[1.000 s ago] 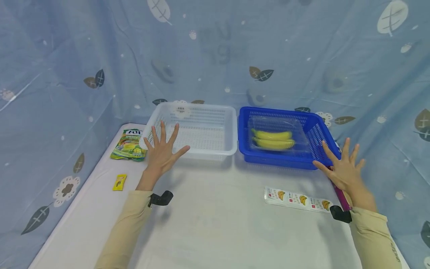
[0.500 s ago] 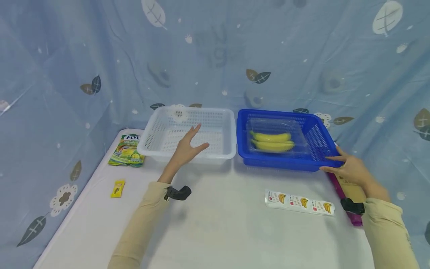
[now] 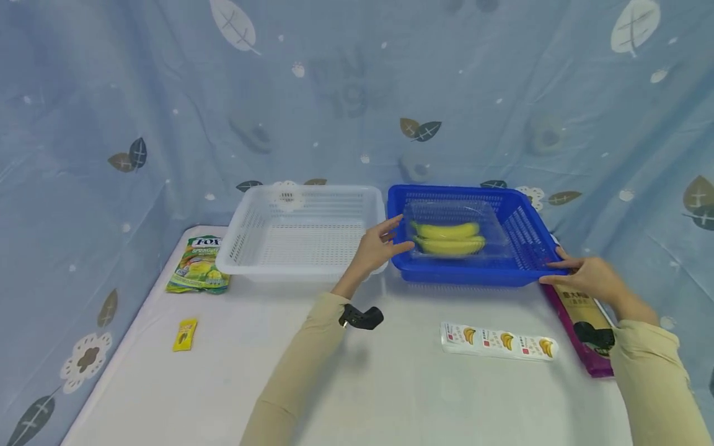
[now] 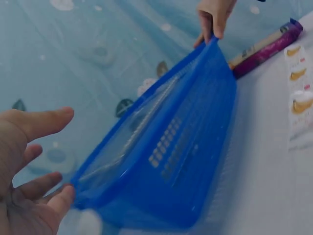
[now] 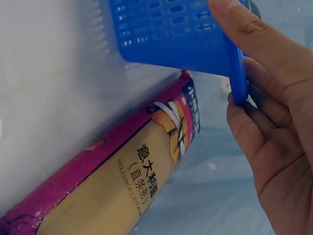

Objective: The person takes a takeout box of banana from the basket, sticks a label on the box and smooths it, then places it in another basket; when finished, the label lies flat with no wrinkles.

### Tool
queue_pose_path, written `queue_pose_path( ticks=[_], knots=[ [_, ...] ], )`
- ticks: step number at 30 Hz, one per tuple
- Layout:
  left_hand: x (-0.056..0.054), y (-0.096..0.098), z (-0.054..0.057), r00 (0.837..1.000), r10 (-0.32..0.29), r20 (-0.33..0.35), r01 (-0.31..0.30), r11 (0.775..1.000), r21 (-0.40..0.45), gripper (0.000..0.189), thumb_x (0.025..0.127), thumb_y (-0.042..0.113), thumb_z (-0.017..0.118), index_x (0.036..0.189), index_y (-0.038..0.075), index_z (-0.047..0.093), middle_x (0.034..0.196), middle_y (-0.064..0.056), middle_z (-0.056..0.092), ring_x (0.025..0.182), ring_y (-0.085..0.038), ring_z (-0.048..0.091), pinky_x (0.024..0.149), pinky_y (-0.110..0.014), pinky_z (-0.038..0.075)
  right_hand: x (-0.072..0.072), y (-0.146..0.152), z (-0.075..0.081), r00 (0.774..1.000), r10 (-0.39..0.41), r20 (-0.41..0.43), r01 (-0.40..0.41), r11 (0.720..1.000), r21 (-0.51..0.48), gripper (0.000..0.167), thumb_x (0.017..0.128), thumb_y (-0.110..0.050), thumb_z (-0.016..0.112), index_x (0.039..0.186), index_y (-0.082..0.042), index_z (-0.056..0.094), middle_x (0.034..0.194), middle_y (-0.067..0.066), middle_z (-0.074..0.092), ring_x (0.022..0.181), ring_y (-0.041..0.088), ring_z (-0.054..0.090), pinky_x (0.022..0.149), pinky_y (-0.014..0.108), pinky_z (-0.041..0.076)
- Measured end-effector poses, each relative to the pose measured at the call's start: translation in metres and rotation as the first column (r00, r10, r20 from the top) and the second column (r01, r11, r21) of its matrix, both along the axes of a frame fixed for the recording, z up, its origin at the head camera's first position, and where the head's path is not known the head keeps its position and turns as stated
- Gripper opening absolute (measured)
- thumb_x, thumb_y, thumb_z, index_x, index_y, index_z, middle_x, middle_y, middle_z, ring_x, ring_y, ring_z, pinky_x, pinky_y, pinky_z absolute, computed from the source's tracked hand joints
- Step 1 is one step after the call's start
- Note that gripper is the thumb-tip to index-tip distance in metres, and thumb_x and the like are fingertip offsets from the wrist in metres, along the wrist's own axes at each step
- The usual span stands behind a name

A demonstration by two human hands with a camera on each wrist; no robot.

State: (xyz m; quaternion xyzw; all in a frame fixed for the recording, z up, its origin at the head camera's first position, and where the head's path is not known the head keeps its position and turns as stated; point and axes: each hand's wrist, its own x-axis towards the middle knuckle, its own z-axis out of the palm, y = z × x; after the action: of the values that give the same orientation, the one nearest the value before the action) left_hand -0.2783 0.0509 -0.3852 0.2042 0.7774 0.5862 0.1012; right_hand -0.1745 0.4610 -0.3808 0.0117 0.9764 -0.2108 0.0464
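A blue plastic basket [image 3: 463,275] stands at the back right, with a clear lidded box [image 3: 496,232] inside it. Yellow bananas [image 3: 449,246] show through the box. My right hand [image 3: 594,282] pinches the basket's right front corner, its thumb and fingers on either side of the rim in the right wrist view. At the basket's left end is my left hand [image 3: 374,248]. Its fingertips [image 4: 66,193] appear to touch the rim in the left wrist view, while its thumb [image 4: 49,121] stands well apart.
Left of the blue basket stands a white basket [image 3: 301,271]. A green candy bag [image 3: 201,266] and a small yellow packet [image 3: 185,335] lie farther left. A banana sticker strip [image 3: 498,341] lies in front; a purple pasta packet [image 3: 580,316] lies under the right arm. Blue cloth hangs behind.
My left hand has swept right from the white basket to the blue basket's left end, its spread fingers drawing closer together. My right hand has come onto the blue basket's right front corner.
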Motion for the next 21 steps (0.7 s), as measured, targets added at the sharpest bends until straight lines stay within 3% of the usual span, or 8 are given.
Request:
queue_pose_path(
  ticks=[4,6,9,11,13,16,17,21],
  knots=[
    [-0.007,0.031,-0.006,0.998,0.016,0.053,-0.016,1.000,-0.009,0.079,0.084,0.026,0.076,0.150,0.019,0.033,0.157,-0.008,0.025,0.141,-0.029,0.027,0.109,-0.041,0.034,-0.006,-0.001,0.004,0.999,-0.015,0.049,0.013,0.999,0.033,0.063,0.080,-0.048,0.074,0.116,0.002,0.066,0.142,0.026,0.034,0.079,0.033,0.054,0.060,0.032,0.034],
    [-0.010,0.044,-0.009,0.997,0.042,0.068,-0.039,0.998,-0.038,0.085,0.082,0.029,0.077,0.152,0.021,0.029,0.159,-0.008,0.019,0.144,-0.030,0.019,0.110,-0.049,0.030,-0.008,-0.003,0.005,0.997,-0.029,0.075,0.025,0.999,0.045,0.066,0.079,-0.053,0.073,0.115,0.002,0.067,0.142,0.025,0.034,0.102,0.047,0.051,0.066,0.037,0.036],
    [-0.015,0.060,-0.014,0.992,0.056,0.110,-0.049,0.997,-0.064,0.096,0.080,0.032,0.079,0.154,0.023,0.020,0.160,-0.012,0.007,0.145,-0.033,0.009,0.110,-0.056,0.025,-0.007,-0.004,0.004,0.994,-0.047,0.094,0.042,0.998,0.050,0.069,0.076,-0.056,0.074,0.114,0.002,0.067,0.141,0.025,0.034,0.109,0.050,0.048,0.068,0.038,0.036],
    [-0.017,0.070,-0.017,0.988,0.053,0.143,-0.044,0.997,-0.070,0.103,0.079,0.033,0.080,0.155,0.024,0.012,0.160,-0.016,-0.004,0.145,-0.037,0.003,0.110,-0.059,0.024,-0.006,-0.004,0.004,0.994,-0.056,0.099,0.053,0.998,0.032,0.070,0.076,-0.055,0.075,0.113,0.003,0.067,0.141,0.025,0.034,0.095,0.045,0.052,0.065,0.036,0.036],
    [-0.019,0.077,-0.019,0.986,0.057,0.159,-0.045,0.996,-0.078,0.109,0.078,0.032,0.081,0.155,0.024,0.005,0.158,-0.019,-0.012,0.144,-0.040,-0.001,0.109,-0.060,0.023,-0.004,-0.003,0.003,0.994,-0.060,0.090,0.059,0.998,0.019,0.068,0.076,-0.054,0.075,0.113,0.003,0.068,0.142,0.025,0.034,0.078,0.033,0.050,0.061,0.032,0.034],
    [-0.020,0.086,-0.021,0.986,0.063,0.153,-0.043,0.991,-0.128,0.112,0.079,0.033,0.079,0.155,0.026,-0.004,0.155,-0.022,-0.021,0.142,-0.044,-0.003,0.109,-0.060,0.024,-0.003,-0.001,0.003,0.994,-0.071,0.087,0.073,0.997,-0.011,0.067,0.076,-0.052,0.076,0.113,0.003,0.068,0.143,0.024,0.033,0.067,0.024,0.040,0.056,0.031,0.032],
    [-0.021,0.088,-0.021,0.988,0.063,0.143,-0.040,0.987,-0.154,0.113,0.080,0.033,0.079,0.154,0.026,-0.005,0.154,-0.023,-0.023,0.142,-0.045,-0.004,0.108,-0.060,0.024,-0.003,0.000,0.004,0.994,-0.071,0.082,0.072,0.997,-0.013,0.067,0.076,-0.052,0.076,0.112,0.003,0.068,0.143,0.024,0.033,0.072,0.027,0.045,0.058,0.031,0.032],
    [-0.026,0.098,-0.024,0.993,0.051,0.105,-0.019,0.957,-0.289,0.111,0.080,0.033,0.078,0.155,0.025,-0.004,0.154,-0.024,-0.022,0.140,-0.049,-0.001,0.109,-0.060,0.022,-0.003,0.005,0.005,0.995,-0.078,0.063,0.079,0.997,-0.023,0.065,0.075,-0.051,0.077,0.112,0.002,0.069,0.143,0.022,0.035,0.065,0.025,0.041,0.055,0.031,0.033]
  ],
)
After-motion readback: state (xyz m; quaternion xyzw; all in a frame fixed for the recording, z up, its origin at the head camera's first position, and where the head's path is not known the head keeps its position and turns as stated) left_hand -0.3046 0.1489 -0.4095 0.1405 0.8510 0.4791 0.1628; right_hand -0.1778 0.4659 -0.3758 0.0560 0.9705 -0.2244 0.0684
